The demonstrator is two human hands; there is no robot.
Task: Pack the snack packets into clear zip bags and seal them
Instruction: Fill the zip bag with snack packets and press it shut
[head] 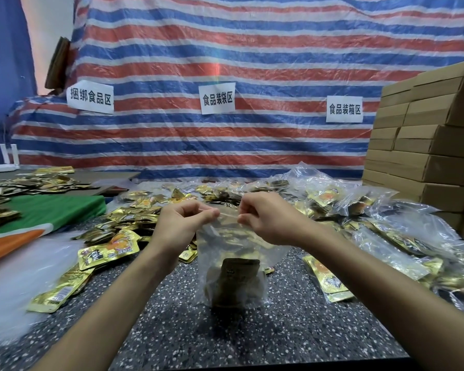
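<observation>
A clear zip bag (pixel 233 245) hangs upright over the speckled table (pixel 252 333), its bottom resting on the surface. Inside it, low down, sit dark and gold snack packets (pixel 237 279). My left hand (pixel 182 223) pinches the bag's top strip at its left end. My right hand (pixel 268 218) pinches the same strip at its right end. Loose gold snack packets (pixel 110 250) lie scattered to the left and behind the bag.
Filled clear bags (pixel 386 231) are heaped at the right. Stacked cardboard boxes (pixel 426 145) stand at the far right. A green and orange cloth (pixel 46 212) lies at the left, empty plastic bags (pixel 16 277) near the front left. A striped tarp (pixel 225 62) with paper signs covers the back.
</observation>
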